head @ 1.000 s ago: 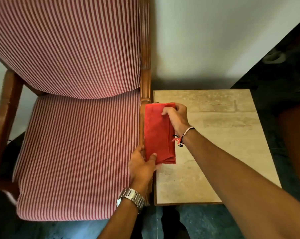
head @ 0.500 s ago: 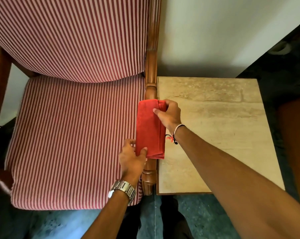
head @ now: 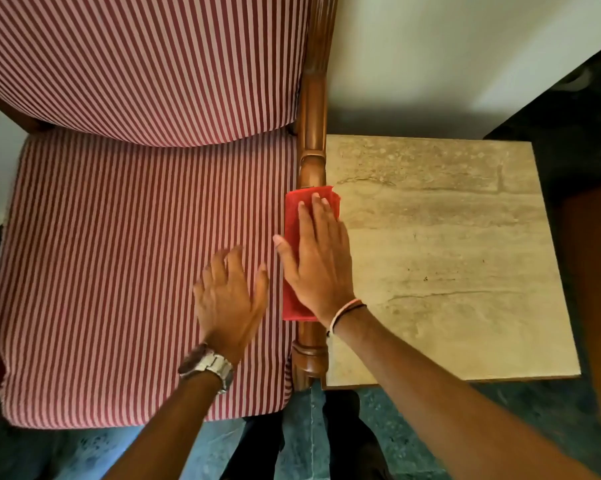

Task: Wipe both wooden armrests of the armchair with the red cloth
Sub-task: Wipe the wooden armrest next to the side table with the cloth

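The folded red cloth (head: 294, 220) lies along the armchair's right wooden armrest (head: 312, 133). My right hand (head: 318, 258) rests flat on the cloth, fingers stretched forward, pressing it onto the wood. My left hand (head: 230, 299), a metal watch on its wrist, hovers with spread fingers over the red-and-white striped seat (head: 136, 254), just left of the cloth, holding nothing. The armrest's front end shows below the cloth. Of the left armrest only a dark sliver shows at the frame's left edge.
A beige stone-topped side table (head: 448, 254) stands right against the armrest on the right. A pale wall is behind it. Dark floor (head: 292, 445) lies in front, and a dark brown surface rises at the far right edge.
Both hands held the cloth by its ends above the armrest. Now the cloth lies on the armrest under my flat right hand, and my left hand has let go and moved left over the seat.
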Action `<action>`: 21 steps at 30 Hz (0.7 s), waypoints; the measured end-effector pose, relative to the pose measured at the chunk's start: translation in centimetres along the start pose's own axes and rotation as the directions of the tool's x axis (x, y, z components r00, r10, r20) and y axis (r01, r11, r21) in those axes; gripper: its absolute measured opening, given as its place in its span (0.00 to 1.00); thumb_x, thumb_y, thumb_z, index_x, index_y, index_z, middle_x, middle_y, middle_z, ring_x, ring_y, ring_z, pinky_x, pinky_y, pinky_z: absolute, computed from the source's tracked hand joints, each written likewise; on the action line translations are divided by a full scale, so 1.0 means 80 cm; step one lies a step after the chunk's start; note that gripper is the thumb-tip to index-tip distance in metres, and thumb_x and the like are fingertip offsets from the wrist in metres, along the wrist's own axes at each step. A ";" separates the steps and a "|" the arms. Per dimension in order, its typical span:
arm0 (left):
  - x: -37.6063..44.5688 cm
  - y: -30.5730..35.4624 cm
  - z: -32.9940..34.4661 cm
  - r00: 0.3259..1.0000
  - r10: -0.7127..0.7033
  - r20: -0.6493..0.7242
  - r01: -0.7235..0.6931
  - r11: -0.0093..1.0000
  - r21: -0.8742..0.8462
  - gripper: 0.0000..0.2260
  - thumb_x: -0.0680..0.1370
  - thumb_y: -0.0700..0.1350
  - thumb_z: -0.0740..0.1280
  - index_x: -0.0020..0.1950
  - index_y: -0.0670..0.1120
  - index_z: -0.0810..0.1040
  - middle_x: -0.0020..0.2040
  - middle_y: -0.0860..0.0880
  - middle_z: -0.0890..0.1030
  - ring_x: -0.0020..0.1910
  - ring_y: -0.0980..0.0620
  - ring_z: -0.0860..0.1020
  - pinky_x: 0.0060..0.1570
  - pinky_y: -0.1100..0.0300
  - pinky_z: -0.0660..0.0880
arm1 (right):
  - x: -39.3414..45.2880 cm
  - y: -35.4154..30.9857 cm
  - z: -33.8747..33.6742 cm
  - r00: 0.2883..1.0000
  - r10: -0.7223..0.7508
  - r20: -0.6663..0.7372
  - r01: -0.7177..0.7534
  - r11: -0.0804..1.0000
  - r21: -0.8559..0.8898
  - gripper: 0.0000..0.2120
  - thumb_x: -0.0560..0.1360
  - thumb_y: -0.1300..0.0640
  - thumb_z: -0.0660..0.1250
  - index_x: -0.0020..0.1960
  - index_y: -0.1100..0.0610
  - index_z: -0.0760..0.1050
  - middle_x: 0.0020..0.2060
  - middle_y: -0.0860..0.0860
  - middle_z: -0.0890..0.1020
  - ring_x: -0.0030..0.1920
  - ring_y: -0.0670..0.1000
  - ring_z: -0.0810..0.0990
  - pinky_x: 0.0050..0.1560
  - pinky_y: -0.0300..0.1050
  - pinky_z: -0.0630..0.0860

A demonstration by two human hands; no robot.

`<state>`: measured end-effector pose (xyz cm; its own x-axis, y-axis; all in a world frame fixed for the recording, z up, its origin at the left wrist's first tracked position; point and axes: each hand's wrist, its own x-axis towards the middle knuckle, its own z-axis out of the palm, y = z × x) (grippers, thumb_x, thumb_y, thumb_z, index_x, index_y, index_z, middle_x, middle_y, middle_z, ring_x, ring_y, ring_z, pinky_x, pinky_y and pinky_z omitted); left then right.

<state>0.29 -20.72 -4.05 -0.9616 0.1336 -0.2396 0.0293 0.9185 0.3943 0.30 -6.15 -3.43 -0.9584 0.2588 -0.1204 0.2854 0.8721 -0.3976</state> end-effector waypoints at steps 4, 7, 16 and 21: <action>0.042 -0.054 0.025 0.984 0.162 0.079 -0.175 0.963 0.203 0.32 0.82 0.61 0.48 0.82 0.45 0.57 0.81 0.35 0.58 0.80 0.36 0.61 0.76 0.38 0.62 | -0.012 -0.004 0.028 1.000 0.006 -0.016 -0.007 0.996 -0.085 0.33 0.84 0.43 0.50 0.83 0.58 0.47 0.83 0.58 0.47 0.83 0.58 0.43 0.82 0.59 0.48; 0.064 -0.087 0.056 0.960 0.240 0.145 -0.273 0.918 0.287 0.34 0.81 0.63 0.47 0.83 0.46 0.54 0.82 0.35 0.53 0.81 0.36 0.56 0.77 0.37 0.59 | -0.011 -0.001 0.033 0.999 0.008 -0.048 -0.014 0.992 -0.122 0.31 0.84 0.46 0.50 0.82 0.58 0.47 0.83 0.59 0.48 0.83 0.58 0.43 0.82 0.59 0.50; 0.087 -0.133 0.136 0.940 0.322 0.115 -0.342 0.887 0.312 0.35 0.81 0.64 0.50 0.82 0.44 0.56 0.81 0.33 0.55 0.81 0.34 0.54 0.78 0.34 0.55 | 0.007 0.005 0.036 0.998 -0.007 -0.066 0.000 0.994 -0.108 0.29 0.85 0.54 0.52 0.82 0.59 0.48 0.83 0.59 0.48 0.83 0.58 0.44 0.82 0.57 0.51; 0.112 -0.120 0.139 0.928 0.363 0.081 -0.368 0.866 0.337 0.35 0.81 0.66 0.49 0.82 0.45 0.55 0.82 0.33 0.55 0.81 0.35 0.54 0.78 0.37 0.55 | 0.044 0.004 0.031 0.995 -0.017 -0.100 0.004 0.992 -0.128 0.29 0.85 0.53 0.52 0.82 0.59 0.48 0.83 0.60 0.49 0.83 0.59 0.45 0.82 0.58 0.52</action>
<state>-5.59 -24.22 -19.89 -0.8600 0.4874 -0.1508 0.4714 0.8722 0.1307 -2.95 -6.01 -6.23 -0.9585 0.2841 -0.0216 0.2787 0.9192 -0.2783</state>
